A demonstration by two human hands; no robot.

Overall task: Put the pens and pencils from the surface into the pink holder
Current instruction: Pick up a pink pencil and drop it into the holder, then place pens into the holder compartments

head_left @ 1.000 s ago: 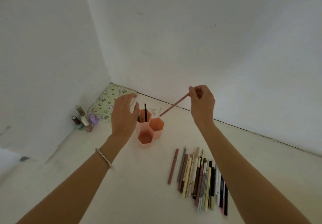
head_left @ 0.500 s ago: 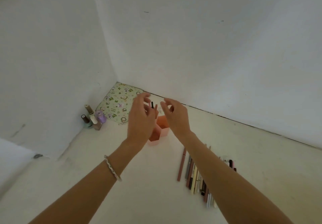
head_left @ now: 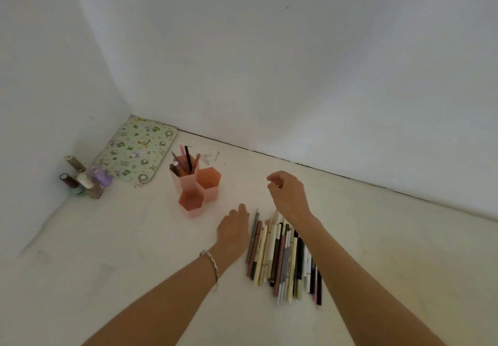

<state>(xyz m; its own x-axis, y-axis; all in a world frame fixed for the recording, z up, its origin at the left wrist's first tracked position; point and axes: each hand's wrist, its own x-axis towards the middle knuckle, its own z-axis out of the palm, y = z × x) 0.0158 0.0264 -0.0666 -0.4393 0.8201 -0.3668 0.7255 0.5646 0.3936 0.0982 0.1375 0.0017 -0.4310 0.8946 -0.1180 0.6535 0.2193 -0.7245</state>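
White desk (head_left: 107,251) bears a pink hexagonal plastic holder (head_left: 188,184) and a row of assorted pens (head_left: 280,254). Left hand (head_left: 233,228) rests beside them, fingers (head_left: 242,208) relaxed. Right hand (head_left: 289,196) hovers empty, loosely curled.

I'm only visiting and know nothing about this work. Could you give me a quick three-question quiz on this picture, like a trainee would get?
1. True or false: all three compartments of the pink hexagonal plastic holder hold pens.
2. Where does the row of loose pens and pencils lie?
A: on the white surface, just right of the left hand
B: on the green patterned mat
C: against the small bottles
3. Fill in: the silver bracelet sits on the ___ wrist.
Key: 1 false, only the rear-left compartment does; 2 A; 3 left.
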